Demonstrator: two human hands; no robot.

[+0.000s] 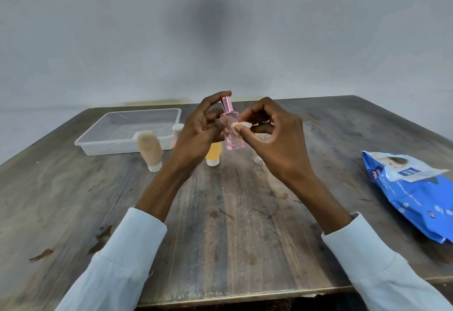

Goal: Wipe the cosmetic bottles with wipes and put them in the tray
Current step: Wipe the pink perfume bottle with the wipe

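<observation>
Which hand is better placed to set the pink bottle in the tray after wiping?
Probably the left. The left hand already grips the pink bottle, and the tray sits on its side. The right hand pinches the wipe.

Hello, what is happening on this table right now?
A person is cleaning a pink bottle. The left hand holds it up above the table, and the right hand pinches a wipe against its side. The tray looks empty; other bottles stand beside it. The wipes pack lies at right.
</observation>
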